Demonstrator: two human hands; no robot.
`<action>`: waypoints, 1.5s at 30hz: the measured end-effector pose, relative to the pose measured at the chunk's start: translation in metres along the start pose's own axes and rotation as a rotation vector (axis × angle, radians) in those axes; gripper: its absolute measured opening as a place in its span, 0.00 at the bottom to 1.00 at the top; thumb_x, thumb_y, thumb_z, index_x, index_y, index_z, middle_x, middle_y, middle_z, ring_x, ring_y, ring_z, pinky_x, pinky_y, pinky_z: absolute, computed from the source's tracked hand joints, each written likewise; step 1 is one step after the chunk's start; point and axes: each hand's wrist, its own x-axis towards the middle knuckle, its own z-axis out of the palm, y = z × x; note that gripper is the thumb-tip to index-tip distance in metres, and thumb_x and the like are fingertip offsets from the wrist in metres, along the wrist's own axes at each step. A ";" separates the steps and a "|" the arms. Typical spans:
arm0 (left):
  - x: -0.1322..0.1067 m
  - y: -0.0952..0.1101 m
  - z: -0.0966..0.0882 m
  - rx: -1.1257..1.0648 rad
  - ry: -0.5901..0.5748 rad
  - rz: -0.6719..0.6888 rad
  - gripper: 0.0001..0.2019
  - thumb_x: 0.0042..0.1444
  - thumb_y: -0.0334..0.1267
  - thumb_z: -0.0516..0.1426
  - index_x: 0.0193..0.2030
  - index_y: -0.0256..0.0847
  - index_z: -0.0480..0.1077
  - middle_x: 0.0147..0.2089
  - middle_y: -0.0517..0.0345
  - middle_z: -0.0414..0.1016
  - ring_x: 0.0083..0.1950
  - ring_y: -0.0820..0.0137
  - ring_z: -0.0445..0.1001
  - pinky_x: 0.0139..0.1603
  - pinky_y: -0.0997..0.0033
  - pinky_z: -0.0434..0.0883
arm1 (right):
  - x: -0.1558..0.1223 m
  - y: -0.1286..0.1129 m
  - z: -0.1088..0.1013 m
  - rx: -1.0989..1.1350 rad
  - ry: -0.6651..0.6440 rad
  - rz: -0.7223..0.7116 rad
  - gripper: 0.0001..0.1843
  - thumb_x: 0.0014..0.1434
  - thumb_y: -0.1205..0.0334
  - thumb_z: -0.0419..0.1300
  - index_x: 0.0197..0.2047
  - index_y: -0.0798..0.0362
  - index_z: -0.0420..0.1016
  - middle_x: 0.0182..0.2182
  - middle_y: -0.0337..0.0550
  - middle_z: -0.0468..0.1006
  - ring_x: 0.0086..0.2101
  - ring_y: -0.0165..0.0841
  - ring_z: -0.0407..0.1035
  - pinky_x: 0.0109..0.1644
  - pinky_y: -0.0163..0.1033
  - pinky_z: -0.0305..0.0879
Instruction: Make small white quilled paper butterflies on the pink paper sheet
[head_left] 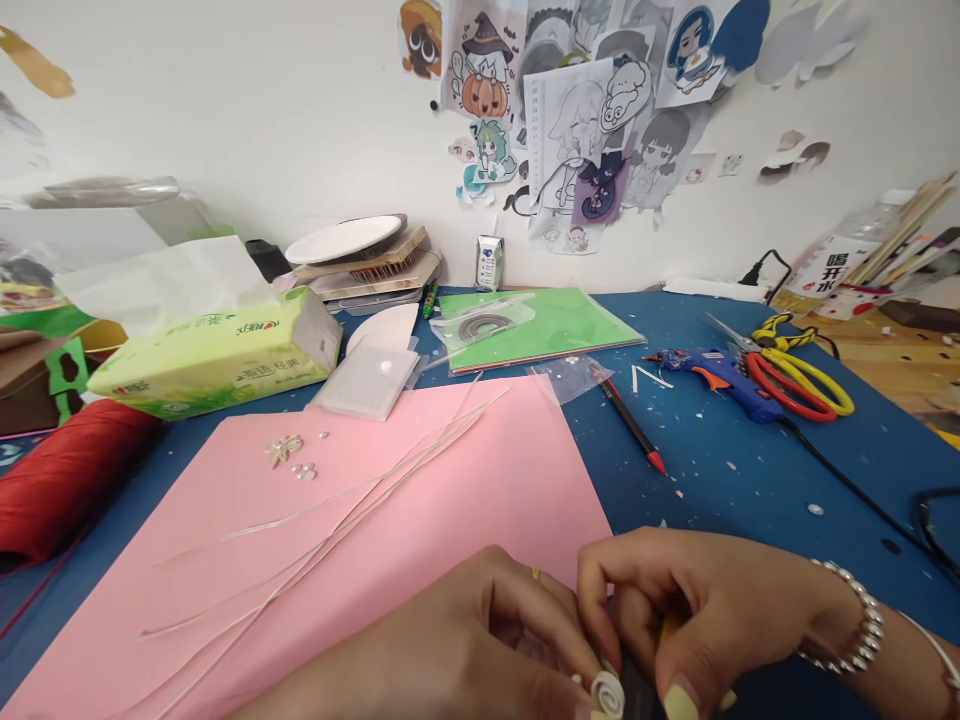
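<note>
1. From my remote seat I see both hands low in the head view, meeting at the near edge of the blue worktop (pixel 750 470).
2. The left hand (pixel 480 640) comes in from the lower left. Its grip is pressed together, fingertips pinching a small white paper coil (pixel 607 692).
3. The coil sits at the very bottom of the view, between the left fingertips and the right thumb, just off the near right corner of the pink paper sheet (pixel 420 470).
4. The right hand (pixel 705 605) is curled tight, its thumb touching the coil. Its grip is closed on a yellow object (pixel 664 630) that shows only as a sliver between the fingers; I cannot tell what it is.
5. A bead bracelet (pixel 862 620) circles the right wrist.
6. Long white paper strips (pixel 360 500) lie fanned across the pink sheet, with a small quilled flower (pixel 283 450) near its far left corner.
7. Well beyond the hands, to the right, lie a red pencil (pixel 630 420), a blue glue gun (pixel 712 372) and yellow-and-red scissors (pixel 802 375).
8. To the left are a green tissue pack (pixel 217 355) and a red thread spool (pixel 67 470).
9. A green paper sheet (pixel 555 325) lies behind the pink one.
</note>
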 end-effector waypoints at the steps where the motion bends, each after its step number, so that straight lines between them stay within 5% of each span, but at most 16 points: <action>1: 0.000 0.001 0.001 -0.005 0.010 -0.001 0.06 0.37 0.34 0.63 0.27 0.41 0.77 0.27 0.59 0.69 0.28 0.75 0.63 0.29 0.76 0.57 | 0.000 0.000 0.000 0.026 0.009 0.001 0.17 0.44 0.64 0.64 0.35 0.59 0.63 0.19 0.31 0.67 0.16 0.17 0.58 0.17 0.21 0.55; 19: -0.001 -0.001 0.000 0.046 0.021 -0.026 0.06 0.39 0.37 0.62 0.26 0.39 0.76 0.22 0.62 0.63 0.21 0.80 0.57 0.20 0.77 0.49 | -0.006 -0.002 0.004 -0.175 0.105 0.009 0.26 0.46 0.63 0.63 0.46 0.55 0.56 0.17 0.27 0.63 0.17 0.17 0.54 0.20 0.23 0.52; 26: 0.000 0.005 0.000 -0.030 0.063 -0.035 0.04 0.38 0.33 0.63 0.25 0.39 0.76 0.24 0.62 0.66 0.24 0.79 0.64 0.24 0.79 0.59 | -0.012 -0.011 0.003 -0.285 0.176 -0.010 0.23 0.48 0.58 0.62 0.45 0.54 0.59 0.20 0.29 0.63 0.19 0.19 0.55 0.20 0.23 0.50; 31: -0.001 0.010 0.001 -0.156 0.054 0.023 0.02 0.41 0.31 0.62 0.25 0.36 0.75 0.26 0.61 0.67 0.25 0.77 0.67 0.28 0.76 0.65 | -0.019 -0.016 -0.008 -0.493 0.239 -0.127 0.21 0.53 0.48 0.55 0.42 0.56 0.63 0.22 0.33 0.62 0.20 0.21 0.55 0.21 0.26 0.49; 34: 0.001 0.010 0.001 -0.119 0.121 0.058 0.04 0.43 0.34 0.61 0.25 0.35 0.74 0.25 0.60 0.68 0.26 0.76 0.67 0.29 0.76 0.64 | -0.020 -0.012 -0.011 -0.566 0.351 -0.238 0.28 0.42 0.42 0.60 0.40 0.55 0.65 0.21 0.31 0.58 0.20 0.20 0.49 0.20 0.27 0.46; 36: 0.002 0.011 0.001 -0.070 0.177 0.075 0.06 0.44 0.35 0.61 0.23 0.34 0.73 0.23 0.61 0.68 0.26 0.77 0.65 0.30 0.77 0.63 | -0.018 -0.007 -0.008 -0.650 0.518 -0.390 0.29 0.36 0.46 0.65 0.39 0.53 0.64 0.20 0.29 0.52 0.18 0.20 0.43 0.18 0.27 0.42; 38: 0.003 0.011 0.001 -0.055 0.213 0.072 0.07 0.43 0.37 0.61 0.22 0.34 0.72 0.22 0.62 0.68 0.25 0.78 0.64 0.30 0.78 0.62 | -0.016 -0.003 -0.002 -0.780 0.629 -0.545 0.23 0.41 0.52 0.65 0.39 0.51 0.64 0.19 0.28 0.51 0.17 0.20 0.42 0.17 0.28 0.41; 45: 0.004 0.012 0.001 -0.071 0.233 0.086 0.07 0.43 0.37 0.62 0.23 0.34 0.72 0.23 0.62 0.69 0.25 0.78 0.65 0.30 0.78 0.62 | -0.010 0.000 0.008 -1.138 0.678 -0.650 0.13 0.50 0.56 0.61 0.39 0.49 0.67 0.15 0.28 0.56 0.15 0.21 0.50 0.18 0.28 0.46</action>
